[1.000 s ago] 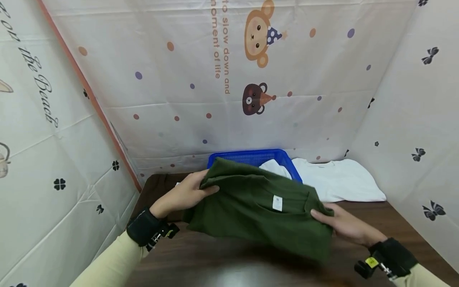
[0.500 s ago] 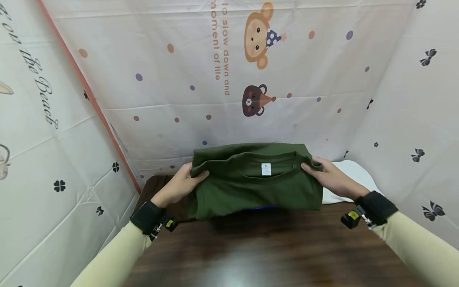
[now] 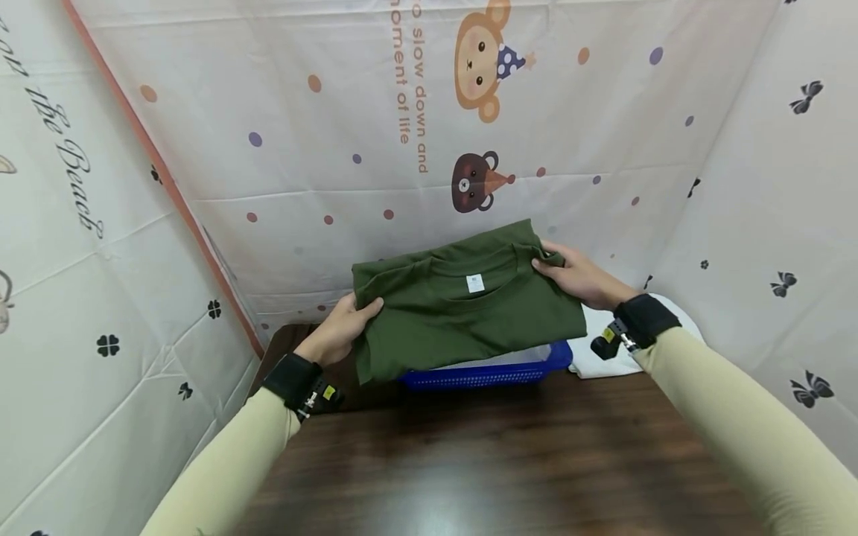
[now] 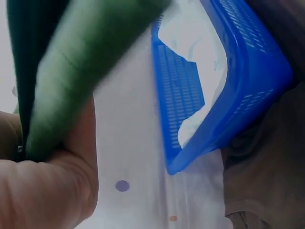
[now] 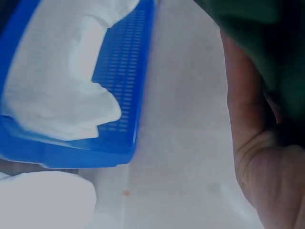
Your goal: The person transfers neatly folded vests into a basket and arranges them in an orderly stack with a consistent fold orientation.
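A folded dark green T-shirt point(image 3: 462, 313) with a white neck label hangs in the air, held up between both hands. My left hand point(image 3: 340, 327) pinches its left edge, thumb on the near face. At the upper right corner my right hand point(image 3: 579, 275) grips the shirt near the collar. Below and behind the shirt stands a blue plastic basket point(image 3: 482, 378), largely hidden by it in the head view. In the left wrist view, white cloth point(image 4: 200, 52) lies inside the basket; the right wrist view shows this white cloth point(image 5: 52, 81) too.
Right of the basket lies a folded white shirt point(image 3: 603, 357), partly behind my right forearm. Dark brown cloth point(image 3: 284, 350) lies on the left. The brown wooden table point(image 3: 456, 454) extends in front, with printed fabric walls point(image 3: 322, 149) at the back and sides.
The green shirt has risen and shifted back and slightly left with both hands, its right side now higher. More of the basket's front shows beneath it.
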Action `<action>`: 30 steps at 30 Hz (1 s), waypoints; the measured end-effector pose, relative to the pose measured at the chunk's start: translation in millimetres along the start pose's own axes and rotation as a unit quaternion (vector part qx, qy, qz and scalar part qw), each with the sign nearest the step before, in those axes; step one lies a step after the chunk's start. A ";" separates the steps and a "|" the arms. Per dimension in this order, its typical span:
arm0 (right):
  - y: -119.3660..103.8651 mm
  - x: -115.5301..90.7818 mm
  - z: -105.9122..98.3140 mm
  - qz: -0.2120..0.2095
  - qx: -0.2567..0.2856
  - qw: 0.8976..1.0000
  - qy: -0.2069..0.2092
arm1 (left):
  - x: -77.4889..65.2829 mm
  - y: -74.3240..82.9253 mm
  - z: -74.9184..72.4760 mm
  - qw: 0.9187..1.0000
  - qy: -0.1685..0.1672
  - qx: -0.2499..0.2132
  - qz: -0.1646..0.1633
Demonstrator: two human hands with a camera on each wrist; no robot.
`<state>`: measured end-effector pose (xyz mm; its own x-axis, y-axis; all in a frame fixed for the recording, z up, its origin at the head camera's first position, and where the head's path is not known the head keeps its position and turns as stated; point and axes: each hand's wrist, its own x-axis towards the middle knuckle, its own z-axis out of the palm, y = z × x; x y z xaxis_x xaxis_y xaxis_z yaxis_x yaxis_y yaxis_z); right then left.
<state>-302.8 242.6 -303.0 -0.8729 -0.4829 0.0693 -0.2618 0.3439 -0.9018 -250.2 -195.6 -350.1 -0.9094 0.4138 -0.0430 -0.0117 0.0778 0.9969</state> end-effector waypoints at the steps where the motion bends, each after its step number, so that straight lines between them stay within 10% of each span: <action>1: -1.6 2.7 -1.2 0.001 -0.002 1.000 0.003 | 2.3 -0.3 -0.7 1.000 0.001 -0.008 -0.008; 16: -35.7 22.5 -21.8 0.019 -0.032 0.999 0.013 | 30.9 0.0 6.9 0.997 -0.009 -0.069 -0.045; 30: -22.8 14.8 -30.7 0.043 -0.058 0.997 -0.002 | 62.2 6.3 14.9 0.988 0.107 0.083 -0.074</action>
<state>-322.4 252.3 -268.3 -0.8923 -0.4514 -0.0082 -0.2324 0.4748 -0.8489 -300.7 -155.9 -347.5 -0.9700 0.1876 -0.1543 -0.0981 0.2788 0.9553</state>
